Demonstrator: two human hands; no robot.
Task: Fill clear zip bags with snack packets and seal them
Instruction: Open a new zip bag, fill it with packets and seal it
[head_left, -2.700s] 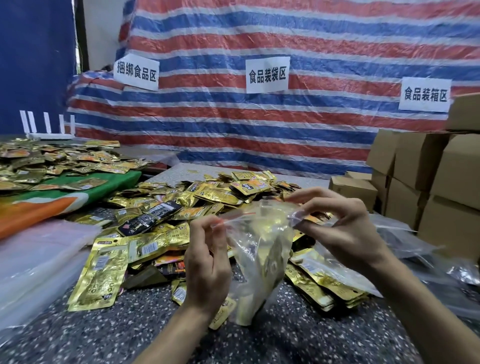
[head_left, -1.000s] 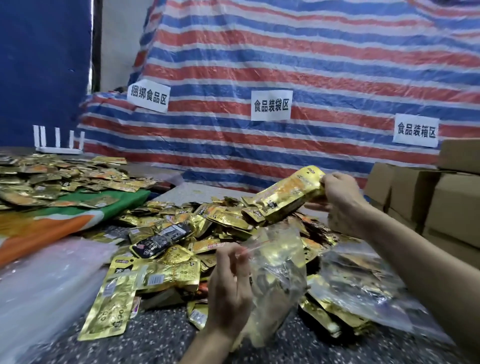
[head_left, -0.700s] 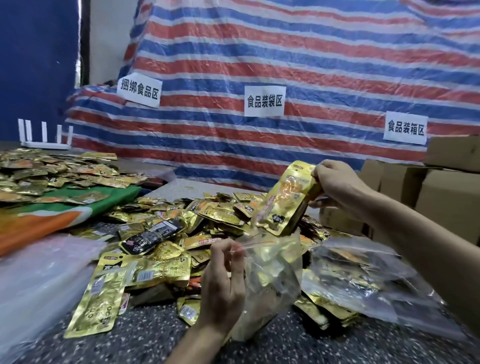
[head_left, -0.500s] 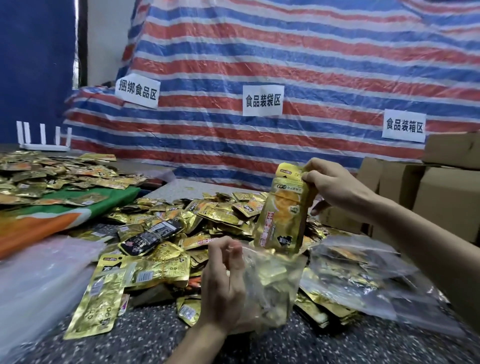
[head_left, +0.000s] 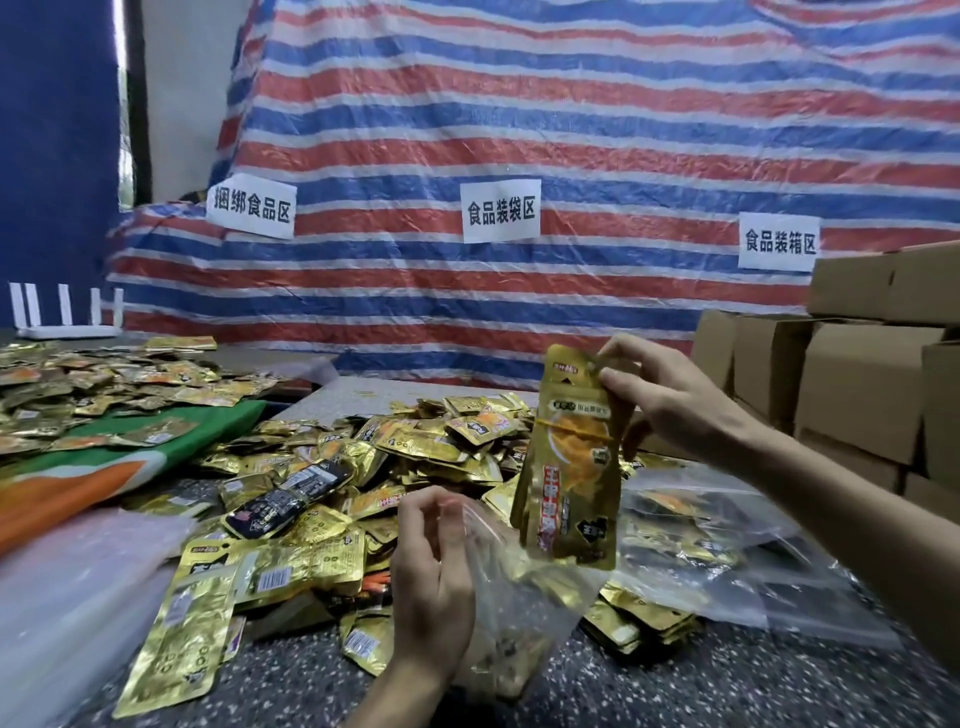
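Right hand (head_left: 670, 400) pinches gold packet (head_left: 571, 467); left hand (head_left: 431, 566) pinches zip bag (head_left: 511, 608); packet pile (head_left: 415, 447) behind

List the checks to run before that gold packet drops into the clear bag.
1. Grip on packet: the right hand pinches the packet by its top edge. Ok.
2. Packet attitude: it hangs upright, with its bottom edge at the top of the bag. Ok.
3. Bag held: the left hand pinches the bag's rim. Ok.
4. Mouth open wide enough: the clear film is blurred there. Cannot tell.
5. Room inside: gold packets already show through the film, but how much space is left is unclear. Cannot tell.
6. Bag supported: its lower end appears to rest on the table. Ok.
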